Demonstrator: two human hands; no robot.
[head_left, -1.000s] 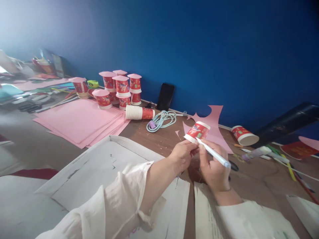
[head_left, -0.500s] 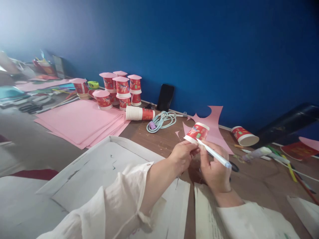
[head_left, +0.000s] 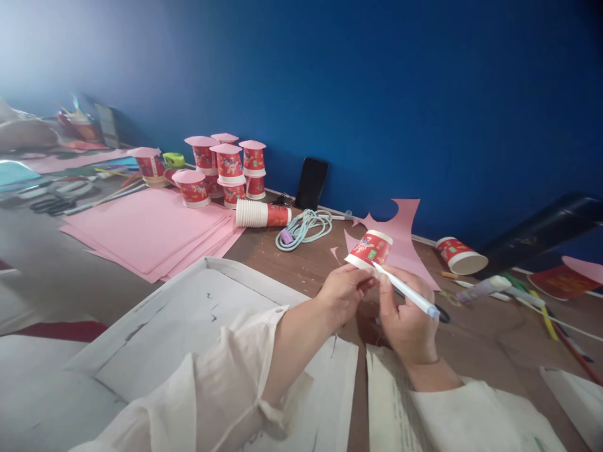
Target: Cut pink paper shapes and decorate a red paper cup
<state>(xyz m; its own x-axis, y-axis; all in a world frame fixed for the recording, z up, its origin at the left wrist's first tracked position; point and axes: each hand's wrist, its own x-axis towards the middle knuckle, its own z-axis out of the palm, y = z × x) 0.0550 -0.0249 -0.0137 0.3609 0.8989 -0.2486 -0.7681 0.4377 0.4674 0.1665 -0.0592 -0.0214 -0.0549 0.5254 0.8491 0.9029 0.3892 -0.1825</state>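
Note:
A red paper cup (head_left: 370, 248) with white rims is tilted in front of me, its lower rim pinched by my left hand (head_left: 345, 294). My right hand (head_left: 407, 317) is closed around a white pen (head_left: 409, 292), whose tip is at the cup's lower side near a small green mark. Whether the tip touches the cup, I cannot tell. Both hands meet close together below the cup, and some fingertips are hidden. A cut pink sheet (head_left: 404, 226) lies just behind the cup. Part of a dark-handled tool (head_left: 443, 314) shows beside my right hand.
Pink-topped red cups (head_left: 230, 164) stand stacked at the wall, near pink sheets (head_left: 151, 229) and a nested row of cups (head_left: 264, 215). A coiled light-blue cord (head_left: 308, 229) and a phone (head_left: 311, 183) are behind my hands. Another cup (head_left: 461, 256) lies right. A white box lid (head_left: 164, 320) is left.
The view has shifted very slightly. My hands keep nearly the same hold on cup and pen. At the far left, a blurred arm or hand has moved.

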